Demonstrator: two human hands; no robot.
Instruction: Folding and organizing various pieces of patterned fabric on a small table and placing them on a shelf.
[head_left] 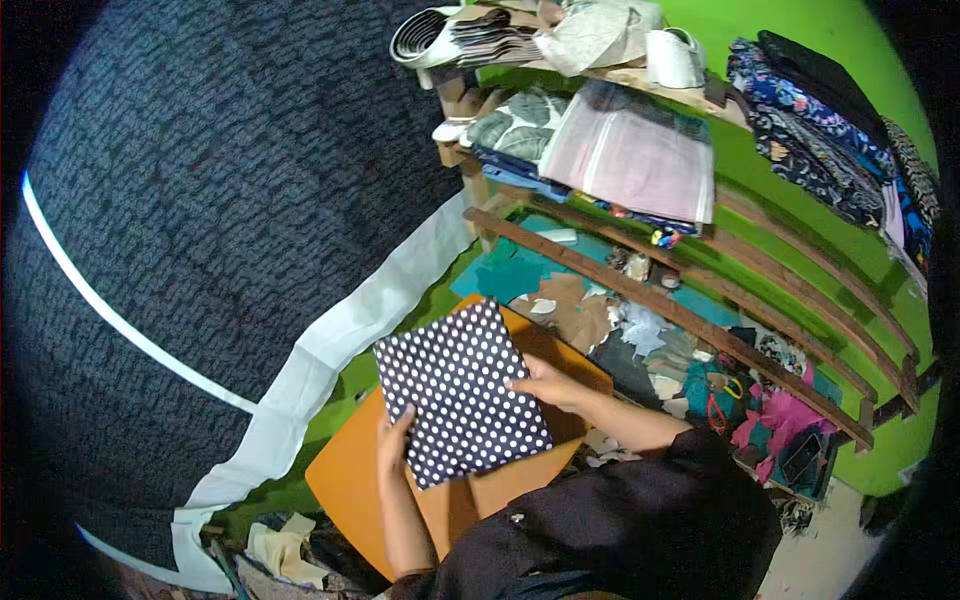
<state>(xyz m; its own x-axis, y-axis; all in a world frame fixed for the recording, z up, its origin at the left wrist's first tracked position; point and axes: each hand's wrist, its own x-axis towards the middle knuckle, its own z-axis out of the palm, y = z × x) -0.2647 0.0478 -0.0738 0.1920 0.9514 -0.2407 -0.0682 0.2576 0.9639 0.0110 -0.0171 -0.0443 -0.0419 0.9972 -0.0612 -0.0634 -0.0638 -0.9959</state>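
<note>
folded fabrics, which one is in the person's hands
The dark polka-dot fabric: the left hand and right hand grip its opposite edges. White dots set it apart from the pale pink fabric and leaf-print fabric, which neither hand touches.

The polka-dot fabric hides most fingers of the left hand — and of the right hand.

A near-black top with short sleeves bears a small pale spot, both forearms bare

Head-worn fisheye: looks down, close above left hand, right hand.
</note>
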